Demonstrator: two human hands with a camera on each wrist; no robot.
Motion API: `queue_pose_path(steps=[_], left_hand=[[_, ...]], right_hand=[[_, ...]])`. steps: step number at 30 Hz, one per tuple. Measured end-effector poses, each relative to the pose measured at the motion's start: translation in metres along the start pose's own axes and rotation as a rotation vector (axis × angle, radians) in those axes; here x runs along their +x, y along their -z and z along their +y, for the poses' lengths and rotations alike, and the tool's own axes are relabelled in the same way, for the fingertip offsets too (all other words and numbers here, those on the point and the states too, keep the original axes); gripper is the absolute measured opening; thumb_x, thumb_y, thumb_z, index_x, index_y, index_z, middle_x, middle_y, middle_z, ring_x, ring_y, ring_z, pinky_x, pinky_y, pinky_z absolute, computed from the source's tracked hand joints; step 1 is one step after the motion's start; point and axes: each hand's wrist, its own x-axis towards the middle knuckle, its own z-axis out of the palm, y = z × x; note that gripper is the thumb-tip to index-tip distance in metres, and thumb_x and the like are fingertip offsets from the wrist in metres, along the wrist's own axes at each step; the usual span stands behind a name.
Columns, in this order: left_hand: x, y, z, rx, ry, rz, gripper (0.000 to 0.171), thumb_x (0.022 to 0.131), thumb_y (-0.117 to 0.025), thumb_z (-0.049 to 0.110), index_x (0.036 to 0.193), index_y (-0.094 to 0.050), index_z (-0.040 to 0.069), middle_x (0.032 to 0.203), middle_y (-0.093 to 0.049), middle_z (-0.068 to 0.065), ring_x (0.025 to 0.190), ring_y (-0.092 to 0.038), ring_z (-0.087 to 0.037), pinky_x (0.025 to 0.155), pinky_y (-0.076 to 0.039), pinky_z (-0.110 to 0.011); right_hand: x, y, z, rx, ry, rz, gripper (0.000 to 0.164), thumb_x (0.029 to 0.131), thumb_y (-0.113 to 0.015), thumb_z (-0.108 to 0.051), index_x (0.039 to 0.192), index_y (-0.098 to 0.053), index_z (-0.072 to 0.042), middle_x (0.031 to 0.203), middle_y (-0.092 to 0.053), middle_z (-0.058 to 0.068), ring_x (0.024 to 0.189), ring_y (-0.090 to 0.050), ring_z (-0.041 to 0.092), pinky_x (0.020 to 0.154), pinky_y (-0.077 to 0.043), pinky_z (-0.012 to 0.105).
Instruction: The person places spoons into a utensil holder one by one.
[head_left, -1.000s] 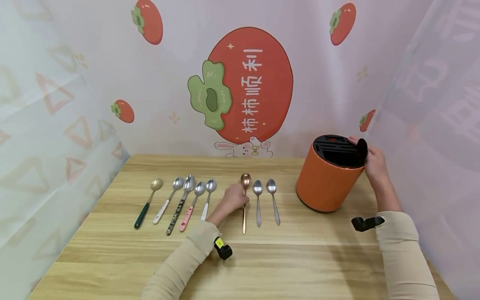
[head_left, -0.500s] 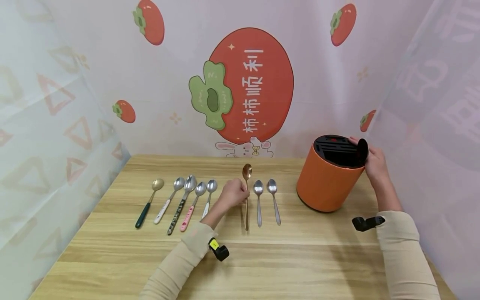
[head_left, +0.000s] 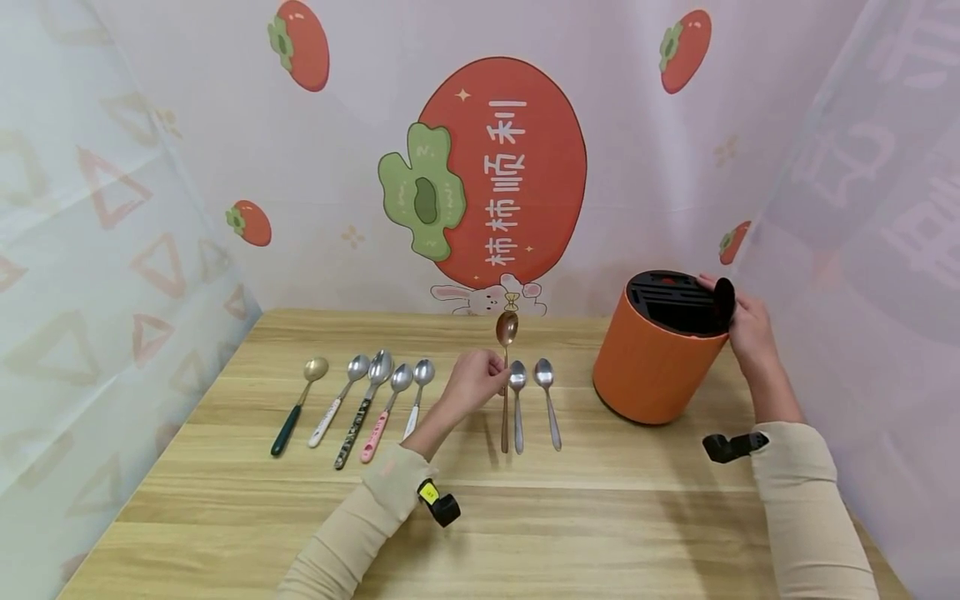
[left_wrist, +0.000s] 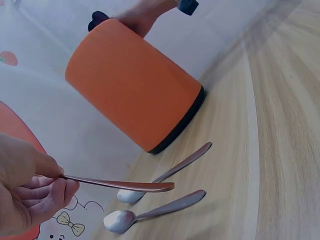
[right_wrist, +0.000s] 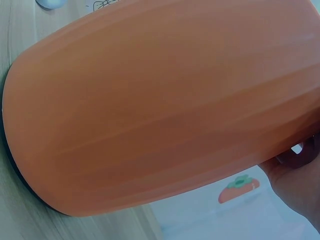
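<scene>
From the head view, we see the left hand [head_left: 474,382] pinching the copper spoon [head_left: 507,329] at mid-handle, its bowl beyond the fingers and the handle running back towards the person; a hold near the middle probably keeps so long a thing balanced. Just right of that hand lie the first silver spoon [head_left: 517,377] and the second silver spoon [head_left: 544,373]. To its left we count five more: the green-handled spoon [head_left: 283,433], the speckled spoon [head_left: 322,425], the dark-patterned spoon [head_left: 351,433], the pink-handled spoon [head_left: 373,437] and the white-handled spoon [head_left: 411,421]. All seven rest on the worktop [head_left: 562,533], handles towards the person, which we judge leaves each easy to reach. Well to the right of the left hand, the right hand [head_left: 752,333] curves round the upper side of the orange holder [head_left: 656,367], next to its black round part [head_left: 724,300]; we take this as steadying it while leaving the slotted black top [head_left: 660,292] uncovered. In the left wrist view, we find the thumb and fingers closed on the copper spoon, its handle end clear of the worktop and across our line of sight to a silver spoon. In the right wrist view, the holder's wall fills most of the picture; the right hand shows only at the edge, so we cannot tell how its fingers lie there.
</scene>
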Motion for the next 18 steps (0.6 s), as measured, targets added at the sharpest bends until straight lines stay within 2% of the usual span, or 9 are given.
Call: queue_pose_path(steps=[2,7,9,14,18], left_hand=[[0.000,0.000,0.003,-0.016,-0.002,0.002,0.011,0.087,-0.064,0.015,0.080,-0.065,0.006,0.068,-0.065,-0.001,0.066,-0.068,-0.025,0.050,-0.048,-0.022],[-0.001,0.000,0.013,-0.028,-0.031,0.016,0.011,0.087,-0.064,0.014,0.082,-0.066,0.005,0.069,-0.064,0.000,0.062,-0.064,-0.016,0.051,-0.048,-0.023],[-0.001,0.000,0.017,-0.033,-0.042,0.021,0.011,0.088,-0.064,0.015,0.082,-0.066,0.005,0.070,-0.065,0.000,0.060,-0.062,-0.013,0.051,-0.048,-0.023],[0.001,0.001,0.029,-0.086,-0.079,0.021,0.012,0.088,-0.064,0.015,0.083,-0.065,0.004,0.073,-0.066,-0.006,0.061,-0.065,-0.016,0.051,-0.051,-0.021],[0.003,0.001,0.040,-0.066,-0.135,0.048,0.011,0.087,-0.066,0.015,0.083,-0.066,0.005,0.074,-0.066,-0.005,0.061,-0.063,-0.010,0.051,-0.051,-0.019]], right_hand=[[0.001,-0.001,0.001,0.013,0.005,0.006,0.056,0.100,-0.033,-0.039,0.130,-0.049,0.005,0.129,-0.055,-0.017,0.122,-0.044,0.001,0.091,-0.032,0.002],[-0.001,-0.002,-0.003,0.023,-0.003,0.008,0.056,0.100,-0.033,-0.039,0.130,-0.049,0.005,0.125,-0.055,-0.021,0.121,-0.044,0.000,0.089,-0.032,0.002],[-0.004,-0.002,-0.007,0.031,0.000,0.011,0.055,0.100,-0.034,-0.038,0.129,-0.049,0.005,0.126,-0.055,-0.019,0.121,-0.044,0.000,0.089,-0.032,0.002],[-0.010,-0.004,-0.019,0.041,0.030,0.023,0.052,0.101,-0.034,-0.033,0.128,-0.049,0.009,0.131,-0.055,-0.007,0.120,-0.045,0.002,0.091,-0.032,0.003],[-0.011,-0.003,-0.022,0.027,-0.004,-0.001,0.055,0.101,-0.032,-0.038,0.131,-0.047,0.005,0.137,-0.050,-0.004,0.123,-0.042,0.004,0.089,-0.032,0.002]])
